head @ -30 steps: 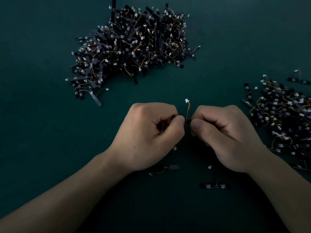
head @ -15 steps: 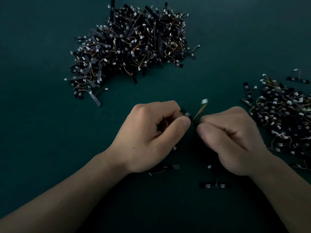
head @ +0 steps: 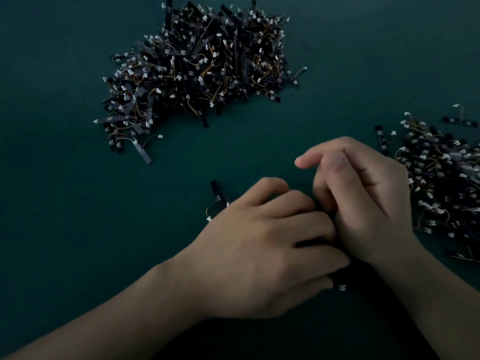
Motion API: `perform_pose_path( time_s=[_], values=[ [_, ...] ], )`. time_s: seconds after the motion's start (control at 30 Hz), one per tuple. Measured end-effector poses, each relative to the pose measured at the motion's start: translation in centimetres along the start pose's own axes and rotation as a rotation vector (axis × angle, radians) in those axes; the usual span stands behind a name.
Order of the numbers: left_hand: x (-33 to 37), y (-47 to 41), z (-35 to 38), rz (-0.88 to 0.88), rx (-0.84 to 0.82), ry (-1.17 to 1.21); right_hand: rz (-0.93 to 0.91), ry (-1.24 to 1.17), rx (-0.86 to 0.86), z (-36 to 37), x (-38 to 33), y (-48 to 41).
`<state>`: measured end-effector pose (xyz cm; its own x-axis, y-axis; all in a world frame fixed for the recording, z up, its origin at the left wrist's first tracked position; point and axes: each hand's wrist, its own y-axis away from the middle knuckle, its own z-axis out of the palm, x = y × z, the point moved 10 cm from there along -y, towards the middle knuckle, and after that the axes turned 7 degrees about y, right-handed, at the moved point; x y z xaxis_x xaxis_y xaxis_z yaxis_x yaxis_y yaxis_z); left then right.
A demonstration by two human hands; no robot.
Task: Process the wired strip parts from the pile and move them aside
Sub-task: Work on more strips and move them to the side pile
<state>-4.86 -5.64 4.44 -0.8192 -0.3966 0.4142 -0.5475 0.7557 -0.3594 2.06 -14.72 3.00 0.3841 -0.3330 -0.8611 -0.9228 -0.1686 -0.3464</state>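
left hand [head: 259, 250], right hand [head: 363, 203] | grip state: cannot tell | strip part [head: 217, 194] lies partly behind left hand

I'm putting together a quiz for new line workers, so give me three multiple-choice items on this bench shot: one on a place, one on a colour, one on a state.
1. Where is the larger heap of black wired strips with white connectors?
A) on the far side, beyond the left hand
B) under the wrists
C) at the near left corner

2. What colour is the flat table surface?
A) white
B) dark teal
C) red

3. How is the single black strip with an orange wire placed?
A) lifted in the air
B) buried in the heap
C) lying on the table, partly hidden by the left hand

Answers:
1 A, the heap sits above the hand in the view.
2 B, teal shows all round the heap.
3 C, its far end lies flat and its near end passes behind the knuckles.
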Motion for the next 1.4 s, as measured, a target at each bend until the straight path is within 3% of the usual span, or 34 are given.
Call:
perform_pose_path(
  time_s=[0.13,0.37,0.47,0.63,0.77,1.17,1.27,1.4],
  values=[
    [-1.2,0.1,1.5,-0.099,-0.111,-0.003,0.021,-0.042,0.003,0.0,0.4,-0.2],
    [-1.4,-0.1,0.1,-0.143,0.021,-0.066,0.047,-0.089,0.021,0.0,0.7,-0.3],
    [-3.3,0.1,-2.5,-0.271,0.196,0.024,0.043,-0.133,0.047,-0.5,0.7,-0.5],
    [-6.7,1.7,-4.7,-0.485,0.402,0.069,-0.041,-0.084,-0.071,0.3,-0.3,-0.3],
    [-7.6,2.3,-4.8,-0.532,0.447,0.074,-0.032,-0.023,-0.176,1.2,-0.3,-0.1],
    [-7.8,2.4,-5.1,-0.617,0.467,0.253,0.055,0.147,-0.143,1.4,-0.1,-0.4],
    [-7.7,2.7,-5.8,-0.624,0.528,0.294,-0.043,0.32,-0.041,0.7,-1.1,-0.4],
    [-8.8,3.2,-5.7,-0.704,0.536,0.338,-0.317,0.602,0.095,0.3,-3.7,0.6]
  ],
)
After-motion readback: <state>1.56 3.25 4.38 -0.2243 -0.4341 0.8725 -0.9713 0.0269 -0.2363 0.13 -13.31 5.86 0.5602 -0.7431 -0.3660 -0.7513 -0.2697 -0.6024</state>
